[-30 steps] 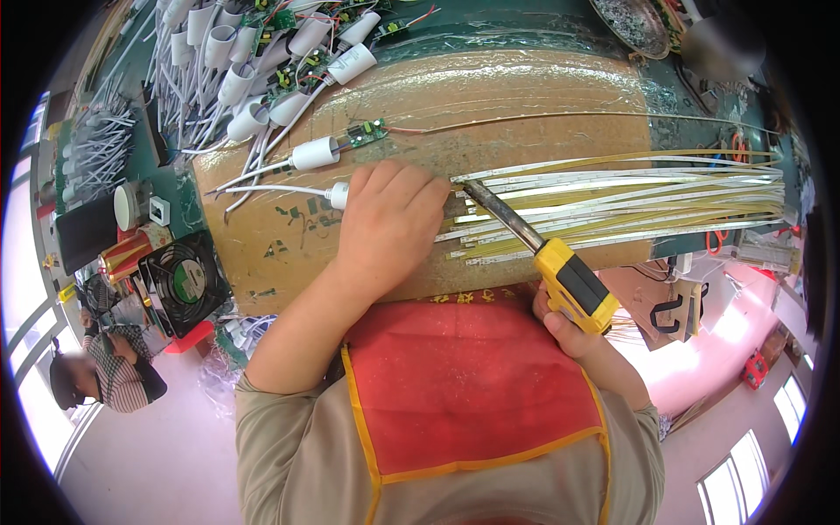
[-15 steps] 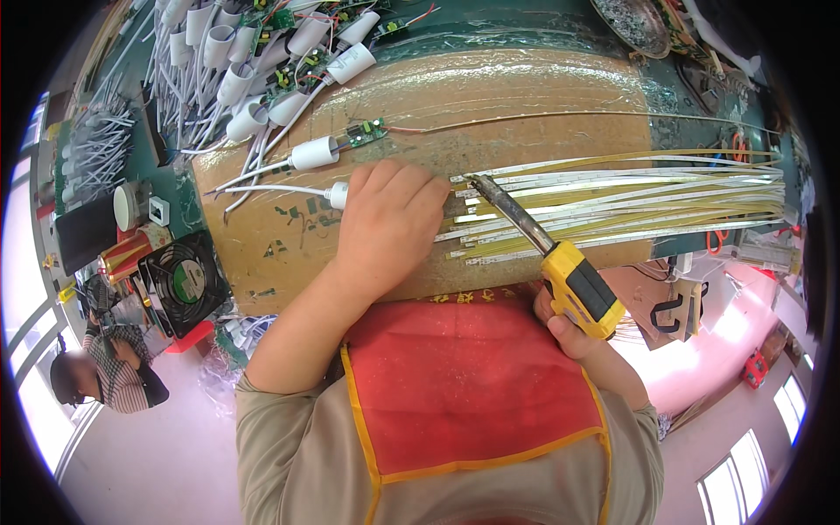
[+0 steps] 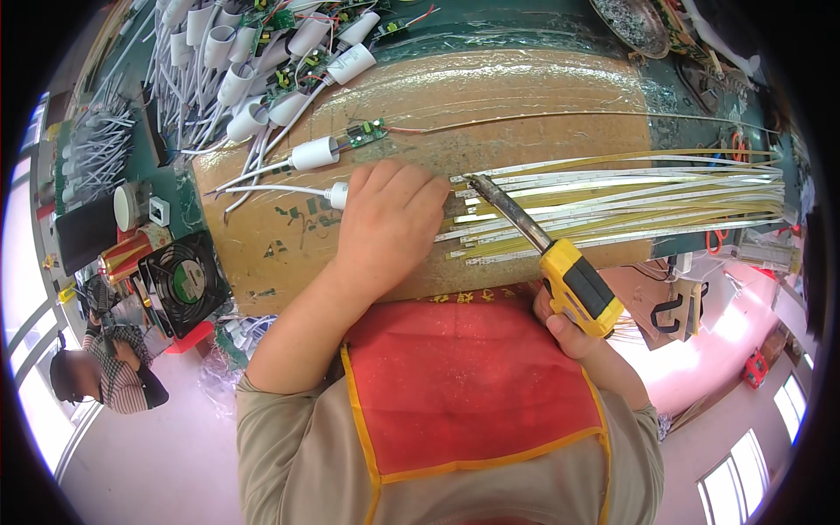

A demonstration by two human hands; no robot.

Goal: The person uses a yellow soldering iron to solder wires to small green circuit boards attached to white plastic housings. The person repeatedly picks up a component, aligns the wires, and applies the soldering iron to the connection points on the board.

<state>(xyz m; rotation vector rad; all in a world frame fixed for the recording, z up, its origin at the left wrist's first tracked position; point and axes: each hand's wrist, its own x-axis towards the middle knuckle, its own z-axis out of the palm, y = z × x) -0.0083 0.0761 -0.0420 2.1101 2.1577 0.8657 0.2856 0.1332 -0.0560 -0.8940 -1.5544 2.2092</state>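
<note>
My left hand [image 3: 391,220] is closed, knuckles up, over a white cylindrical cap [image 3: 336,195] on a white cord; most of the cap, and anything else under the fingers, is hidden. A yellow and black soldering iron [image 3: 580,285] is gripped in my right hand [image 3: 564,325] near the front edge of the board. Its dark metal tip is at the left ends of a bundle of white and yellow LED strips [image 3: 612,188], just right of my left fingers. Above my left hand lies another white cap [image 3: 315,153], wired to a small green circuit board [image 3: 366,133].
Several white caps with cords and circuit boards are heaped at the upper left [image 3: 234,85]. A black fan [image 3: 182,284] stands left of the brown work board [image 3: 525,87]. A metal dish [image 3: 632,24] sits at the upper right. Another person [image 3: 109,367] is at the far left.
The soldering iron's handle and my right hand have shifted very slightly to the left, with the tip in nearly the same place. My left hand stays put.
</note>
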